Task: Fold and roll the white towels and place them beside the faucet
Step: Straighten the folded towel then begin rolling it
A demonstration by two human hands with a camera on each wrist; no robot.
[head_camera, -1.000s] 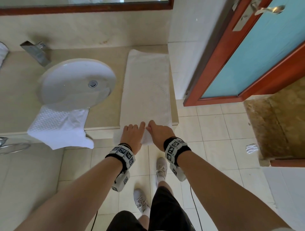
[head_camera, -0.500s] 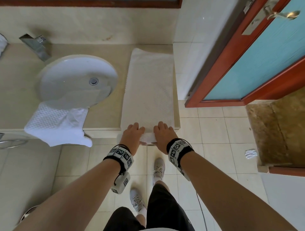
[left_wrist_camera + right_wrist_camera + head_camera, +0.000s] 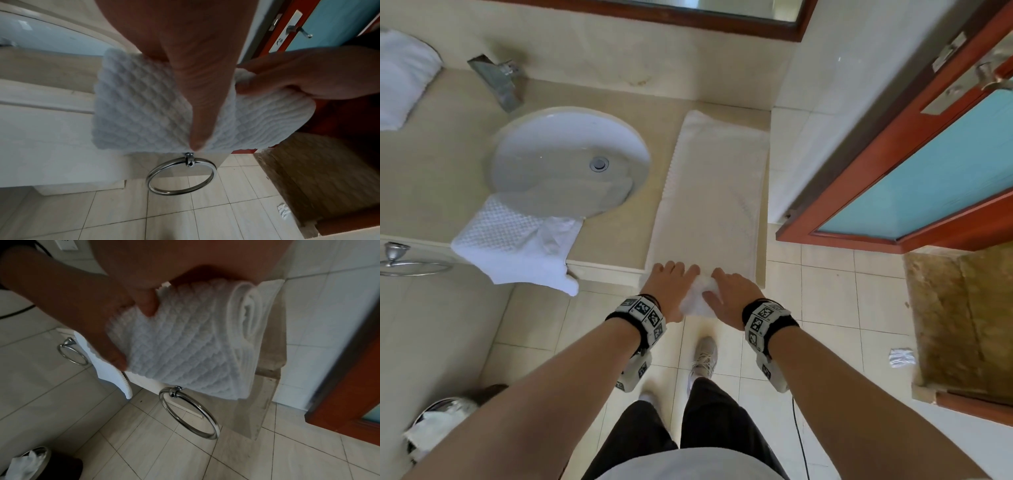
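A long white towel (image 3: pixel 714 192) lies folded lengthwise on the counter (image 3: pixel 616 236), to the right of the sink (image 3: pixel 544 150). Its near end is wound into a short thick roll (image 3: pixel 697 299) at the counter's front edge. My left hand (image 3: pixel 671 282) and right hand (image 3: pixel 734 293) both grip that roll side by side, fingers over the top. In the left wrist view my thumb (image 3: pixel 195 100) lies across the waffle-textured roll (image 3: pixel 133 105). The right wrist view shows the roll's (image 3: pixel 195 340) spiral end. The faucet (image 3: pixel 498 80) stands behind the sink.
A second white towel (image 3: pixel 513 243) hangs over the counter's edge in front of the sink. Another towel (image 3: pixel 400 75) lies at the far left by the faucet. A chrome towel ring (image 3: pixel 180 175) hangs under the counter. A bin (image 3: pixel 438 425) stands lower left; a door (image 3: pixel 928 178) stands right.
The roll at the towel's near end has grown thicker and now shows between my hands. Both hands have stayed at the counter's front edge.
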